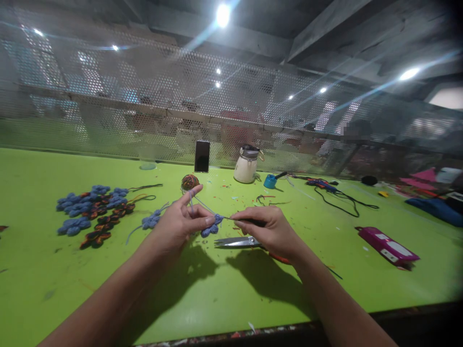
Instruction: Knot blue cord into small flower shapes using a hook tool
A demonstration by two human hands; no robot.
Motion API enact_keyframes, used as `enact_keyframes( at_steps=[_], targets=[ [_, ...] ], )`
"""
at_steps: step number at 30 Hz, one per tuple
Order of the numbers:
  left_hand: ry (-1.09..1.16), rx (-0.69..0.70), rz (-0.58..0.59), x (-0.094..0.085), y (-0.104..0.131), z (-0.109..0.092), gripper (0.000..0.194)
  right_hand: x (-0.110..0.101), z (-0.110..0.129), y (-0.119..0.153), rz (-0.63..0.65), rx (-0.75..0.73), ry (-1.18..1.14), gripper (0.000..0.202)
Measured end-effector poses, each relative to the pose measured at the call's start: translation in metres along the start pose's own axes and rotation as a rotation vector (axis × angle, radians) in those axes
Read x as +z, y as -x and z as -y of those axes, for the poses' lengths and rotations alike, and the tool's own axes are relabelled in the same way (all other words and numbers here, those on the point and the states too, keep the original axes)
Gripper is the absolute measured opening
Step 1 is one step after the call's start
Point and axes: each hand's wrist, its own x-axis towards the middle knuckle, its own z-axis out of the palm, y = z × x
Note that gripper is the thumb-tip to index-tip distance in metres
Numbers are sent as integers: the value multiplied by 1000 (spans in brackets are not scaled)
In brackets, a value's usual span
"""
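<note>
My left hand point(183, 219) pinches a small blue crochet flower point(210, 229) between thumb and fingers, with its index finger raised and blue yarn point(202, 203) running over it. My right hand point(265, 224) grips a thin crochet hook point(228, 218), whose tip meets the flower's upper right edge. Beneath the right hand lie scissors point(237, 242) with red handles, blades pointing left and slightly apart. Another blue crochet flower point(151, 220) rests on the table just left of my left hand. Behind it sits a multicoloured yarn ball point(190, 181).
Finished-looking blue flowers point(74, 225) and dark orange-black ones point(104, 221) are heaped at left. A phone point(202, 156), a white jar point(246, 166) and a blue pot point(269, 181) stand at the back. A magenta box point(388, 246) lies right. A perforated screen point(231, 96) borders the green table point(54, 299).
</note>
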Motion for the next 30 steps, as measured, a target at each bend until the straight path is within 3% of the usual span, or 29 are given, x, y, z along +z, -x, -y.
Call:
enact_keyframes(
  at_steps=[12,21,26,30],
  targets=[
    [14,-28,20,0,0,-1,96,5,-2,-1,50,242,-335,13],
    [16,-5,15,2,1,-1,104,4,-2,-1,28,206,-252,14],
    [19,-29,44,1,-1,1,98,6,0,0,50,244,-347,13],
    [-38,-50,55,0,-2,2,83,10,-1,2,75,288,-435,15]
  ],
)
